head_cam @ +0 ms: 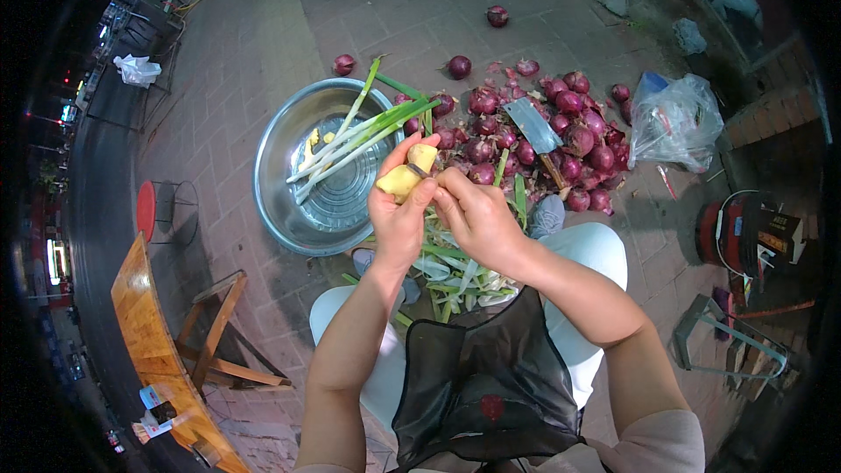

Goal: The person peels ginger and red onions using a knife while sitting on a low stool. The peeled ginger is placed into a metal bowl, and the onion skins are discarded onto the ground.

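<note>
A partly peeled piece of ginger root (398, 182) lies in my left hand (401, 217), held by the fingers and thumb. My right hand (479, 217) is closed beside it, its fingertips pinching a small scraping tool (418, 171) whose dark, narrow end lies across the ginger; the rest is hidden in my fingers. Below and left of the hands stands a wide stainless steel basin (263, 190). Several scallions (358, 144) rest in it and over its rim, with peeled ginger pieces (309, 148) beside them.
Beyond my hands is a heap of red onions (578, 138), with a wooden-handled cleaver (535, 126) on top. Scallion trimmings (460, 276) lie between my feet. A clear plastic bag (677, 121) and a red bucket (713, 230) stand right; a wooden table (141, 302) and red stool (146, 211) left.
</note>
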Available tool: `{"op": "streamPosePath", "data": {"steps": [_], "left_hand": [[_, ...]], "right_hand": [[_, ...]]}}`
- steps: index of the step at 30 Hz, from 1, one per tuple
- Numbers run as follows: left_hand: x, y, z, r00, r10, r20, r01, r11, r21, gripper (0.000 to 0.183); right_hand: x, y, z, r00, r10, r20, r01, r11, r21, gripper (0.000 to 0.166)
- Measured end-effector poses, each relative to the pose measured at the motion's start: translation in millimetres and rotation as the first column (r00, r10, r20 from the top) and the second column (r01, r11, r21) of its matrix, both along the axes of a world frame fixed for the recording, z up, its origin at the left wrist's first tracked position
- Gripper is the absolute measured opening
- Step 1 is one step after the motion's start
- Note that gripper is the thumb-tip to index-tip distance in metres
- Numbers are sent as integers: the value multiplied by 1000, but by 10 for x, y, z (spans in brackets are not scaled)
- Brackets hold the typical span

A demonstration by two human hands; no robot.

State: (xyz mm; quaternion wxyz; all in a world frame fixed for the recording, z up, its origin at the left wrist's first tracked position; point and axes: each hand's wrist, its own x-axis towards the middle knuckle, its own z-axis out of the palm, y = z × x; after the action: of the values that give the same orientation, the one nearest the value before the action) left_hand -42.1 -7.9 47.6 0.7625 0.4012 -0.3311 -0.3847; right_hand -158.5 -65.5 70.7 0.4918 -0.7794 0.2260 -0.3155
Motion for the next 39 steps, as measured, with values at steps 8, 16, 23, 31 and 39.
{"op": "streamPosePath", "data": {"steps": [8,16,23,31,39], "left_hand": [[25,1,39,993,-94,-70,95,995,12,54],[-3,-4,100,981,40,190,-61,992,107,48],[14,-8,69,936,135,326,-146,989,11,50],[112,42,16,977,-33,209,26,999,35,54],[113,61,46,924,37,380,-59,997,48,56]], "right_hand": [[3,-37,-62,1000,-10,-4,9,990,-140,9],[6,-22,-54,987,-147,-67,116,933,-341,13],[13,4,-77,994,-113,-7,108,967,-230,11],[-44,-126,5,998,60,-10,-61,956,-288,11],[-37,-20,61,998,56,4,-56,998,26,8]]}}
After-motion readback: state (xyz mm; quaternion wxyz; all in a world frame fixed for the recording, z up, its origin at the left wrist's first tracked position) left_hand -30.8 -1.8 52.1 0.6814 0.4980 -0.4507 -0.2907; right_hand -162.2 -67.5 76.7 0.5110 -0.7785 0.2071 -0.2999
